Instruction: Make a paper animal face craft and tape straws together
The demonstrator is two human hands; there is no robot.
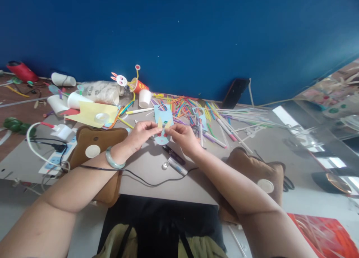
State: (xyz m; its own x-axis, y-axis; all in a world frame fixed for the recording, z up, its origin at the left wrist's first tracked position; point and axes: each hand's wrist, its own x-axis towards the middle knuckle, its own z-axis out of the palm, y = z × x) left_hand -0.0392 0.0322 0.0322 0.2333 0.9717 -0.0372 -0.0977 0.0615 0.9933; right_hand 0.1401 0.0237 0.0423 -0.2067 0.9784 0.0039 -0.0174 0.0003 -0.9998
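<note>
A small light-blue paper animal face point(162, 140) with yellow ears and red spots is pinched between my hands above the table. My left hand point(144, 133), below a jade-coloured bangle, grips its left ear side with thumb and fingers. On the other ear side, my right hand point(183, 135) pinches the cutout. Just behind lies a light-blue sheet of paper point(159, 114) with pieces cut out. Nearer to me are a black pen-like object point(174, 155), a glue stick point(177, 167) and a small round cap point(165, 165).
Coloured sticks and markers point(182, 108) spread along the wall. Paper cups point(109, 97), yellow paper point(95, 114) and a rabbit-faced cup craft point(137, 85) stand at left. Brown cushions point(98, 145) lie under my forearms, a black cable point(151, 184) crosses in front, and a phone point(235, 94) leans behind.
</note>
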